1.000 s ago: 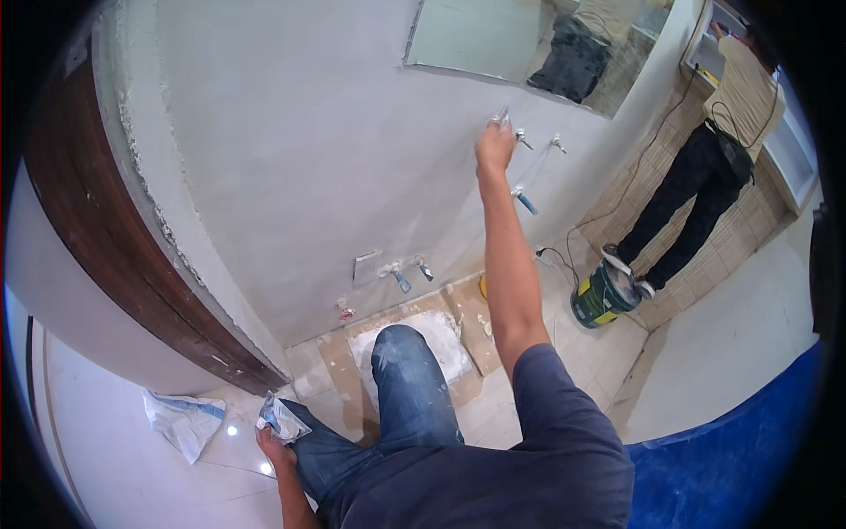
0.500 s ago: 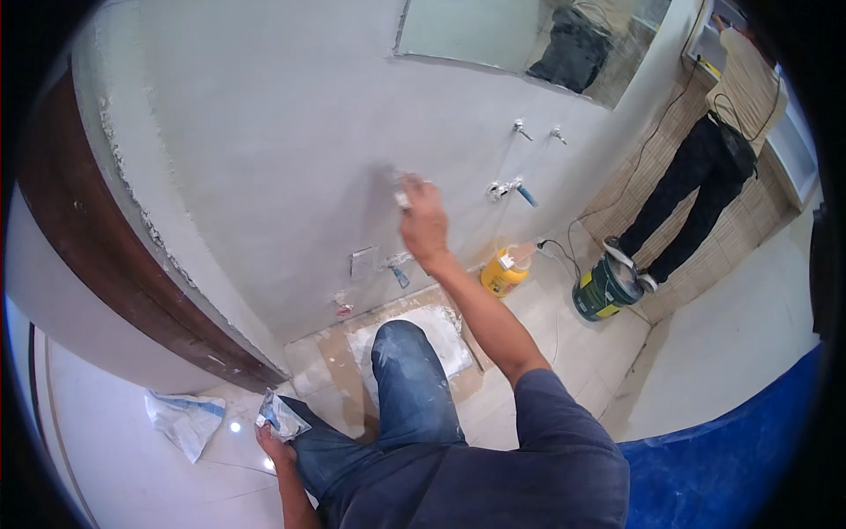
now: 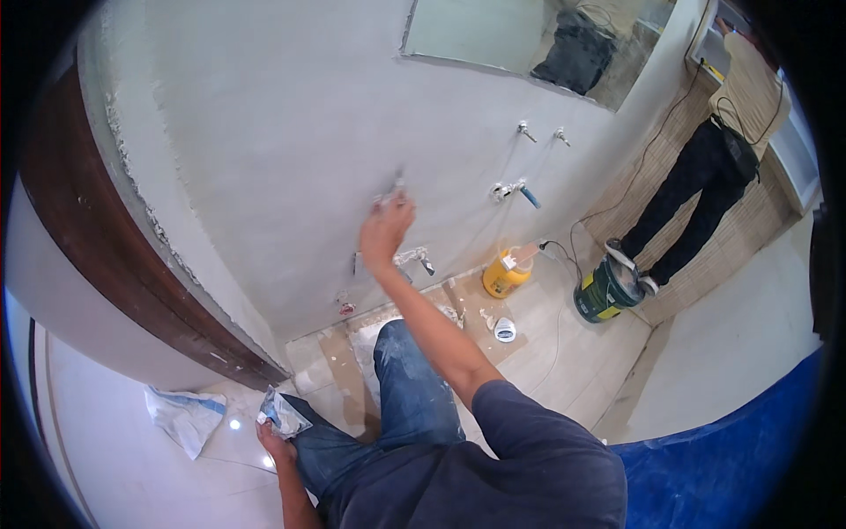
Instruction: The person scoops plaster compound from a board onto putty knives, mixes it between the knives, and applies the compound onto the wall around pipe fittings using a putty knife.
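My right hand (image 3: 386, 234) is raised against the grey-white wall (image 3: 291, 141), its fingers closed on a small, pale putty knife (image 3: 394, 189). The tool is partly hidden by the fingers and slightly blurred, and its tip meets the wall below the mirror. Low beside my left thigh, my left hand (image 3: 277, 443) grips a crumpled clear plastic bag (image 3: 286, 418) with whitish stuff in it. Just below my right wrist, a pipe fitting (image 3: 414, 257) sticks out of the wall, and my forearm hides some of the floor.
A yellow tub (image 3: 506, 279) and a round white lid (image 3: 505, 330) sit right of my knee. Another person (image 3: 705, 167) stands on a dark green bucket (image 3: 608, 289). A mirror (image 3: 476, 35), valve stems (image 3: 526, 131), a cable (image 3: 627, 189), a white sack (image 3: 185, 419) and a wooden door frame (image 3: 115, 256) surround me.
My right hand has moved left and slightly down across the wall with the putty knife. The white lid has come into view from behind my arm. My left hand stays with the bag.
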A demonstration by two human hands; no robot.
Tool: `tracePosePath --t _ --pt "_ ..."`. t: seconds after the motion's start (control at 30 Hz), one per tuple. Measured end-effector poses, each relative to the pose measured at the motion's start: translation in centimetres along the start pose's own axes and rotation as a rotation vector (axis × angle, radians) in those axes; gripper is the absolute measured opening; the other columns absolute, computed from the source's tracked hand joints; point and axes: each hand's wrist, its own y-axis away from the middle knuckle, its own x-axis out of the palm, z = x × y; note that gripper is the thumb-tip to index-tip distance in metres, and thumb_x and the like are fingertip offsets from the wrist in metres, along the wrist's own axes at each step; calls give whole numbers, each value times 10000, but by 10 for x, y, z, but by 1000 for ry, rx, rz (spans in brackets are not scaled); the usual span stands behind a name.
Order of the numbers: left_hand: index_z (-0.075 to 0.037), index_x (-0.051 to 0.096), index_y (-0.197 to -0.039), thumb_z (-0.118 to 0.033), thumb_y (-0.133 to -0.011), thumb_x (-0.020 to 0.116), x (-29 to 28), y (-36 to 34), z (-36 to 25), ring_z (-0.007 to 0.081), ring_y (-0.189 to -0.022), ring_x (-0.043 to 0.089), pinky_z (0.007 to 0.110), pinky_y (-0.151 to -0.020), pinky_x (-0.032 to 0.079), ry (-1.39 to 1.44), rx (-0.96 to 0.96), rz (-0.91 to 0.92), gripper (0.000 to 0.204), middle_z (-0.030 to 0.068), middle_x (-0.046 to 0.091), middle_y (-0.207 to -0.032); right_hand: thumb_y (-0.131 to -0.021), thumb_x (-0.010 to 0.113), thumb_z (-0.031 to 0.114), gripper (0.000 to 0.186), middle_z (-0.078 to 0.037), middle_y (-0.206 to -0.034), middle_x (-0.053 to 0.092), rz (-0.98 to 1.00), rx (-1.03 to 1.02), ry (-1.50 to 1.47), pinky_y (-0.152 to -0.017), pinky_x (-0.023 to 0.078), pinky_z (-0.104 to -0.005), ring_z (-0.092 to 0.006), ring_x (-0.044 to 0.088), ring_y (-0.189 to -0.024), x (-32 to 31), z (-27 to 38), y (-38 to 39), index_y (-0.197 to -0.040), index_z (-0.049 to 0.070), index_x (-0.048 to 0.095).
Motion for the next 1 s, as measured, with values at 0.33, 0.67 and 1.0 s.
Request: tracePosePath --t 0.33,0.67,1.0 --pt "-59 577 -1197 -161 -958 502 -12 -3 8 220 -960 665 372 -830 562 22 32 1 270 66 624 -1063 -796 580 -83 623 -120 -1338 613 35 -530 -17 -1015 471 -484 -395 548 -1171 -85 12 -66 -1395 84 615" --pt "-58 583 -1232 -169 -957 533 -19 -5 11 237 -1023 660 395 -873 552 85 -7 -89 301 70 630 -1121 -830 641 7 584 -75 -1410 580 -160 -833 192 -1014 431 -468 -327 525 -1217 -57 11 -128 -1375 217 660" --pt "-51 561 -1279 -176 -951 548 -13 -5 7 268 -1047 662 411 -885 557 35 -40 -84 351 99 625 -1164 -841 617 -6 598 -102 -1456 552 159 -741 144 -1029 462 -483 -362 511 -1259 -24 -89 29 -1395 217 643"
